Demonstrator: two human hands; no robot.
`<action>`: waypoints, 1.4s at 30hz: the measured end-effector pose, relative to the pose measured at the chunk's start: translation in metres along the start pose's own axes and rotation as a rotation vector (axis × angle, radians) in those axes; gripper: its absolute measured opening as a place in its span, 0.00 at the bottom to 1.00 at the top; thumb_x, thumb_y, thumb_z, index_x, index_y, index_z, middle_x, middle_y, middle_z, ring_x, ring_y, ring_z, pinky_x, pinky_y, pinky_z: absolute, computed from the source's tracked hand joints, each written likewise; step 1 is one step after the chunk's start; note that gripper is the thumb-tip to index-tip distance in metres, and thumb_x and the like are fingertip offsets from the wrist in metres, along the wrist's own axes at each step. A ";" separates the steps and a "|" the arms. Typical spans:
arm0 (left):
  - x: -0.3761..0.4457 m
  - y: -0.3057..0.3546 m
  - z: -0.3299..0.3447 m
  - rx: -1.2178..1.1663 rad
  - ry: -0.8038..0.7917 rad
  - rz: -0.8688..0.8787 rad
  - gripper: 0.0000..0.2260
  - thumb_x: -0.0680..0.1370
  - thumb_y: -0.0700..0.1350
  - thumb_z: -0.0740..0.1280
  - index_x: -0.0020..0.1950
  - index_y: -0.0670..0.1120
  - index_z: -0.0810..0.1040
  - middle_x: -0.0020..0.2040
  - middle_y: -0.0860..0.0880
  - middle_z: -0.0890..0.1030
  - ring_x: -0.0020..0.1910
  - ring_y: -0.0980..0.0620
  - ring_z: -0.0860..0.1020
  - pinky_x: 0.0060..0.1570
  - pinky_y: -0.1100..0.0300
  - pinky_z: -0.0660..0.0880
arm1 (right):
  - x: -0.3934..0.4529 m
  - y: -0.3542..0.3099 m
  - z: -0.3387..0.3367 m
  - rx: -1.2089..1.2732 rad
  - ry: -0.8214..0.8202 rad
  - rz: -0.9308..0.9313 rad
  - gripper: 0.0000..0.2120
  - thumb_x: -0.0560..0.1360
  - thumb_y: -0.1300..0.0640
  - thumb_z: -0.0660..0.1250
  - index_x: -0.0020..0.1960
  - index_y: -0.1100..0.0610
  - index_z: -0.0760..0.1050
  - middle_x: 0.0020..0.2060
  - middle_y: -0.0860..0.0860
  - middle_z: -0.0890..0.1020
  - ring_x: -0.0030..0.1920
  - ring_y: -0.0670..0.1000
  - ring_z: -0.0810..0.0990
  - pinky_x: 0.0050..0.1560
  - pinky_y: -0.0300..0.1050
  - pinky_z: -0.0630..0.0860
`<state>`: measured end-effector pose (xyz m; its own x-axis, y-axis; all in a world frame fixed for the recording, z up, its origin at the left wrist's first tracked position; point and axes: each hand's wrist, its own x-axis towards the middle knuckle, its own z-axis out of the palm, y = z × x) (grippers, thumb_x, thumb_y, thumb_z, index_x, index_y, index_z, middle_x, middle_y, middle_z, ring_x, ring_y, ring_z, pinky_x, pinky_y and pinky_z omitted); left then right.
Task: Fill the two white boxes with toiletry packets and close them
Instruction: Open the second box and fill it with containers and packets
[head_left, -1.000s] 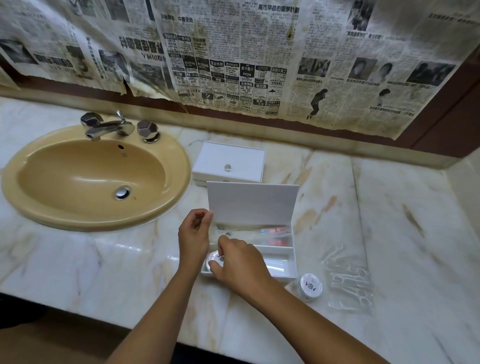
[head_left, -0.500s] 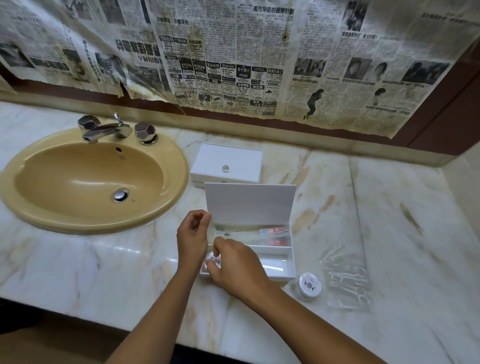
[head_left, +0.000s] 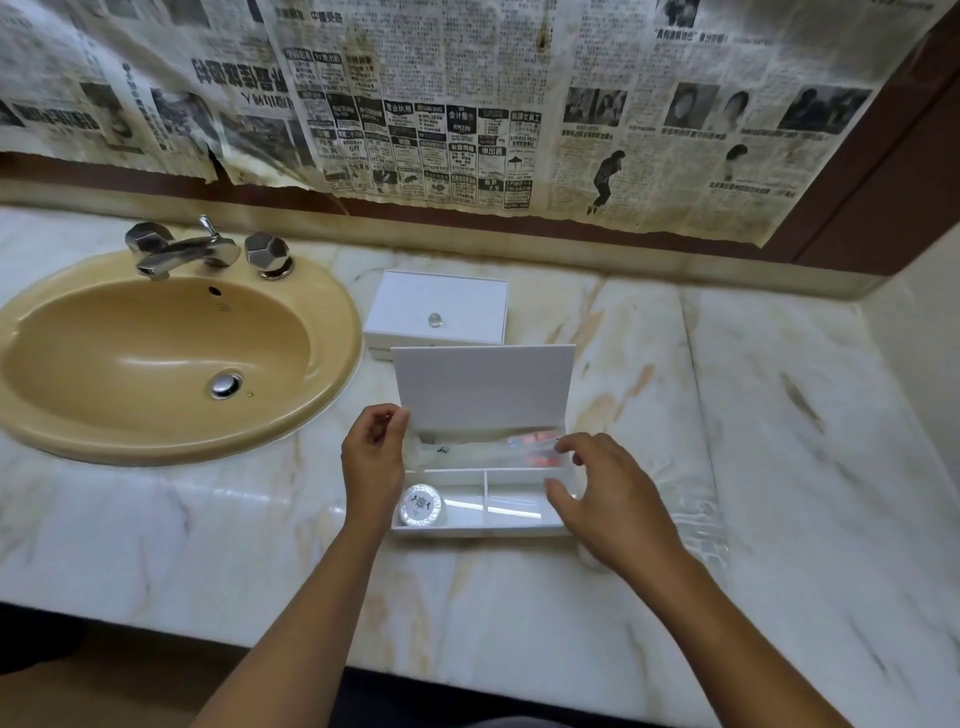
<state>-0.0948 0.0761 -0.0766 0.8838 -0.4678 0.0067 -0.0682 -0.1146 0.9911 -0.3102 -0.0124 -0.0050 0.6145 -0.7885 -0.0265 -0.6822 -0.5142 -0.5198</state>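
The open white box (head_left: 524, 530) sits near the counter's front with its lid (head_left: 483, 389) standing upright. My left hand (head_left: 374, 462) pinches the lid's lower left corner. A round white soap packet (head_left: 422, 505) lies in the front left compartment. Clear-wrapped packets with red print (head_left: 530, 448) fill the back compartment; the front right compartment (head_left: 511, 501) shows nothing in it. My right hand (head_left: 610, 501) hovers over the box's right end, fingers spread and holding nothing. The second white box (head_left: 441, 304) stands closed behind, with a small round knob on top.
A tan sink (head_left: 156, 358) with a chrome tap (head_left: 187, 252) takes up the left. Clear plastic packets (head_left: 698, 514) lie on the marble counter (head_left: 779, 441) right of the open box, partly hidden by my right hand. Newspaper covers the back wall.
My right hand has let go of the round soap packet in the front left compartment and moved right, fingers now spread. My left hand stays on the lid.
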 end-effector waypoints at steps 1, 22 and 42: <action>0.000 0.000 0.000 -0.002 0.000 0.000 0.08 0.78 0.39 0.67 0.42 0.50 0.77 0.39 0.53 0.79 0.36 0.65 0.76 0.40 0.73 0.71 | -0.003 0.006 -0.003 -0.020 -0.024 0.031 0.19 0.74 0.51 0.67 0.64 0.51 0.71 0.55 0.48 0.75 0.58 0.50 0.74 0.53 0.39 0.69; 0.000 -0.001 0.000 0.022 0.003 0.008 0.03 0.79 0.40 0.67 0.45 0.45 0.77 0.38 0.53 0.79 0.35 0.65 0.75 0.39 0.73 0.71 | -0.019 0.037 -0.001 -0.161 -0.312 0.191 0.19 0.72 0.54 0.67 0.63 0.50 0.71 0.54 0.48 0.73 0.55 0.50 0.75 0.47 0.38 0.68; 0.000 0.000 0.001 0.005 0.013 -0.014 0.05 0.78 0.39 0.67 0.43 0.46 0.78 0.39 0.51 0.80 0.36 0.63 0.76 0.40 0.72 0.72 | 0.019 -0.075 0.035 -0.232 -0.295 -0.283 0.13 0.74 0.47 0.63 0.53 0.55 0.74 0.49 0.53 0.81 0.50 0.58 0.78 0.42 0.46 0.67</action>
<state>-0.0950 0.0747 -0.0771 0.8907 -0.4546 -0.0052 -0.0584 -0.1257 0.9903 -0.2337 0.0232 0.0039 0.8526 -0.4941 -0.1703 -0.5215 -0.7835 -0.3379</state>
